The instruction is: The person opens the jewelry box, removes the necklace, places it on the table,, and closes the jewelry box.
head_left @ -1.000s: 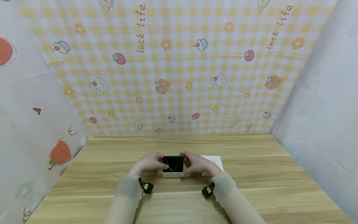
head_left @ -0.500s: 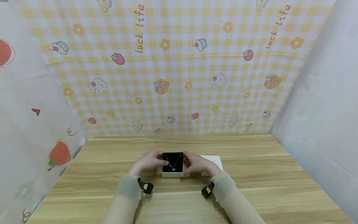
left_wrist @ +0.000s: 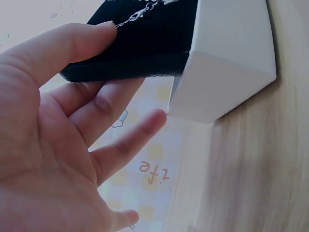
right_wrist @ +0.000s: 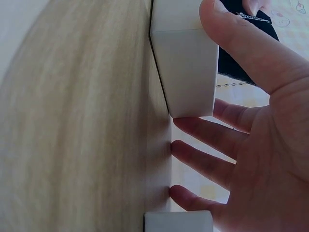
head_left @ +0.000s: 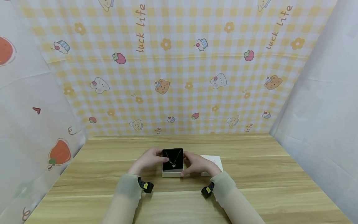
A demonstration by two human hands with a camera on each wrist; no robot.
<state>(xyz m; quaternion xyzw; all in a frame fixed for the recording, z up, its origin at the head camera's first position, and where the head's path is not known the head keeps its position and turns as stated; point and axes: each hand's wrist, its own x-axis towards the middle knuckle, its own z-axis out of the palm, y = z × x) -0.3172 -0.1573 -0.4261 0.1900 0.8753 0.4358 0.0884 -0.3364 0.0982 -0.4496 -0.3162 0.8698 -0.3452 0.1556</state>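
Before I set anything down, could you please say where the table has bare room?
The table is bare left of the left hand, right of the printed white piece, and along the checked cloth. The middle is crowded: right hand, white box and black insert.

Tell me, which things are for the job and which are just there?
Part of the job:
black pad, pinched by the left hand
necklace on the pad
white box, held by the right hand
white piece lying apart, probably the box's lid

Just there:
checked cloth
wooden table
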